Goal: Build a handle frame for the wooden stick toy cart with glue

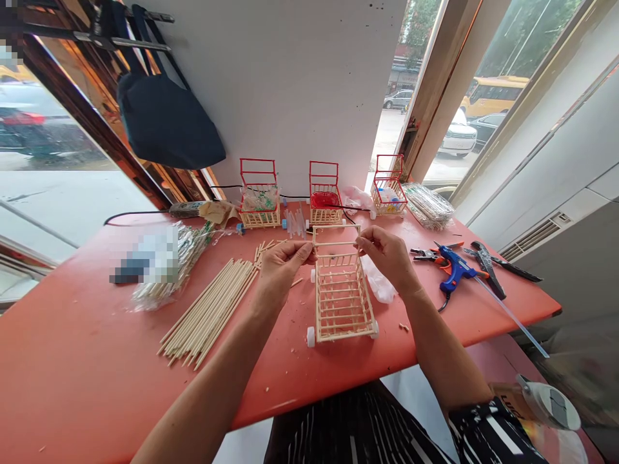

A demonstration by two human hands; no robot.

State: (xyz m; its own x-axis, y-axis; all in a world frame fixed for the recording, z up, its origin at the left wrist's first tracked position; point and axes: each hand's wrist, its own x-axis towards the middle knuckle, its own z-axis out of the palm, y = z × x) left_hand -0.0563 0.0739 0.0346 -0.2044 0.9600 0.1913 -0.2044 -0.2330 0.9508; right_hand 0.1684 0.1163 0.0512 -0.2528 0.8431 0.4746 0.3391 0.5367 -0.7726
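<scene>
A small cart made of wooden sticks (342,303), with white wheels at its corners, stands on the red table in front of me. My left hand (284,261) pinches the left upright of the cart's handle between thumb and fingers. On the opposite side my right hand (387,254) is closed on the right upright at about the same height. The handle's top bar (336,227) spans between the hands. Beside my left forearm lies a pile of long wooden sticks (210,312). A crumpled clear plastic bag (381,278) sits under my right hand.
Three carts with red handles, one at left (260,206), one in the middle (325,198), one at right (388,195), line the wall. A blue glue gun (454,267), pliers (425,255) and a dark-handled tool (488,269) lie right. Bagged sticks (428,205) lie behind them.
</scene>
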